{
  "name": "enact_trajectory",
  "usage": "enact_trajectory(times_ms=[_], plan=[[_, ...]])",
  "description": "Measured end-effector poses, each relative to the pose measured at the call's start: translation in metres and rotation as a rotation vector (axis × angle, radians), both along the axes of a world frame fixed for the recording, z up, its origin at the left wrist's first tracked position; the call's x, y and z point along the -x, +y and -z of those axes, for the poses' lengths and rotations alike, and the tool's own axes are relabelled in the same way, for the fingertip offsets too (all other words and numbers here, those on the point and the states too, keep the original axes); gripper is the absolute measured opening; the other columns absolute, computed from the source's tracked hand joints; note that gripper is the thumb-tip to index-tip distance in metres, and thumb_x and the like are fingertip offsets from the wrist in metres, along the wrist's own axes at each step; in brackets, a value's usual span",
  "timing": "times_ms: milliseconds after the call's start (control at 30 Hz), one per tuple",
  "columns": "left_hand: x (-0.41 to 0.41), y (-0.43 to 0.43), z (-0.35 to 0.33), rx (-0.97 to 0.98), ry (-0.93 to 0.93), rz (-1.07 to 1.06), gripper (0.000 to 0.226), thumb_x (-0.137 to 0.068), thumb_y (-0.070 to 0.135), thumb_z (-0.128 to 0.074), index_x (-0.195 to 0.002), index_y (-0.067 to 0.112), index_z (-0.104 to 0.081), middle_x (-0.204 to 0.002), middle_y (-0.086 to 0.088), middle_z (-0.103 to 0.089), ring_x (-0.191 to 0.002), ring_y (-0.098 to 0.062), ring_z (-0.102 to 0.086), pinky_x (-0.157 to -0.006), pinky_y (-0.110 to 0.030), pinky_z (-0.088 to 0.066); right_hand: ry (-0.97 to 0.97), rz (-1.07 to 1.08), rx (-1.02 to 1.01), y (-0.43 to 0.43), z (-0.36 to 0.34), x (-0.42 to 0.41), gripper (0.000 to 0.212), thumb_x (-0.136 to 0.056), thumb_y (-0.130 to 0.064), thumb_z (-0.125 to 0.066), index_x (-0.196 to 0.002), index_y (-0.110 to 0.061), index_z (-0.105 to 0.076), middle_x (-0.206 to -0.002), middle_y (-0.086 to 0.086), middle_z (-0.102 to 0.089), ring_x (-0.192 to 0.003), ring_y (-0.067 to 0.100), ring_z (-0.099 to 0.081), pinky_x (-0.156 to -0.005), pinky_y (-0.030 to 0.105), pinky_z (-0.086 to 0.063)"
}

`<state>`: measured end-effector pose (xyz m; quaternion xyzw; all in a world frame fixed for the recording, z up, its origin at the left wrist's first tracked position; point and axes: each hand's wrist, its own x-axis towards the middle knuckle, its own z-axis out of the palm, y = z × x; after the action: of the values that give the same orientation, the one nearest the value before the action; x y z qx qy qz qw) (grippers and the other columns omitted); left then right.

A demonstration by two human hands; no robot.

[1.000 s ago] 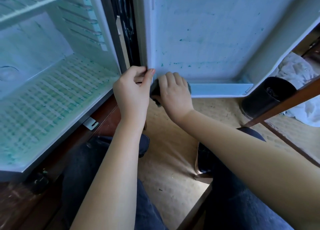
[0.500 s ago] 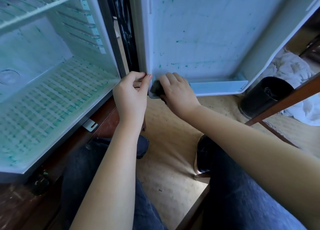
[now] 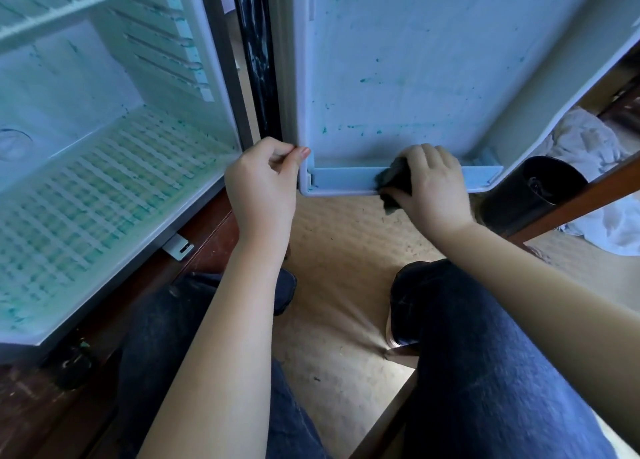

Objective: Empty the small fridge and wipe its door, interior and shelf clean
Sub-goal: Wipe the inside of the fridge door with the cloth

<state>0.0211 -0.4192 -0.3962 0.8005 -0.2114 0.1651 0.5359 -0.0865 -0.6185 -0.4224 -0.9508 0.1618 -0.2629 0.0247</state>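
While our left hand [image 3: 263, 181] pinches the door [image 3: 398, 60] at its lower corner, likely steadying it, our right hand [image 3: 433, 185], centre-right, grips a dark cloth [image 3: 394, 181] pressed against the bottom rail [image 3: 343, 179].

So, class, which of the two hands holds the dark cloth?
The right hand: it grips the dark cloth against the door ledge. The left hand holds no cloth, only pinching the door at its corner.
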Motion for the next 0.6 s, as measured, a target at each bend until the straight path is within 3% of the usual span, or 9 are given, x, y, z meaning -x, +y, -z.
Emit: enact_trajectory(times_ms=[167,333,467,600], plan=[[0.000,0.002,-0.001,0.021,0.036,0.001,0.013,-0.083,0.023,-0.074,-0.080,0.010,-0.073,-0.069,0.010,-0.066,-0.064,-0.007,-0.064,-0.061,-0.008,-0.043,-0.094,0.038,0.077,0.055,0.010,-0.031,0.043,-0.068,-0.037,-0.078,-0.088,-0.005,-0.056,-0.084,0.012,-0.057,-0.079,0.032,-0.054,-0.069,0.040,-0.042],[0.000,0.003,0.000,0.024,0.030,0.013,0.011,-0.083,0.020,-0.074,-0.080,0.009,-0.073,-0.069,0.011,-0.065,-0.063,-0.004,-0.063,-0.063,-0.004,-0.040,-0.112,0.060,0.206,0.094,0.017,-0.062,0.044,-0.063,-0.012,-0.081,-0.083,-0.013,-0.042,-0.072,0.005,-0.052,-0.067,0.026,-0.051,-0.063,0.034,-0.040],[0.000,0.004,0.000,0.024,0.033,0.016,0.010,-0.083,0.019,-0.074,-0.081,0.009,-0.073,-0.068,0.016,-0.062,-0.062,0.003,-0.061,-0.063,-0.006,-0.042,-0.143,-0.079,0.221,0.084,0.014,-0.057,0.033,-0.057,-0.001,-0.077,-0.081,-0.007,-0.055,-0.072,0.008,-0.053,-0.065,0.027,-0.051,-0.058,0.033,-0.040],[0.001,0.003,0.000,0.028,0.031,0.019,0.010,-0.083,0.018,-0.075,-0.080,0.008,-0.073,-0.067,0.019,-0.060,-0.062,0.011,-0.059,-0.062,-0.003,-0.040,-0.152,-0.124,0.244,0.077,0.011,-0.058,0.026,-0.059,-0.012,-0.077,-0.078,-0.007,-0.059,-0.069,0.007,-0.051,-0.061,0.027,-0.050,-0.055,0.032,-0.037]])
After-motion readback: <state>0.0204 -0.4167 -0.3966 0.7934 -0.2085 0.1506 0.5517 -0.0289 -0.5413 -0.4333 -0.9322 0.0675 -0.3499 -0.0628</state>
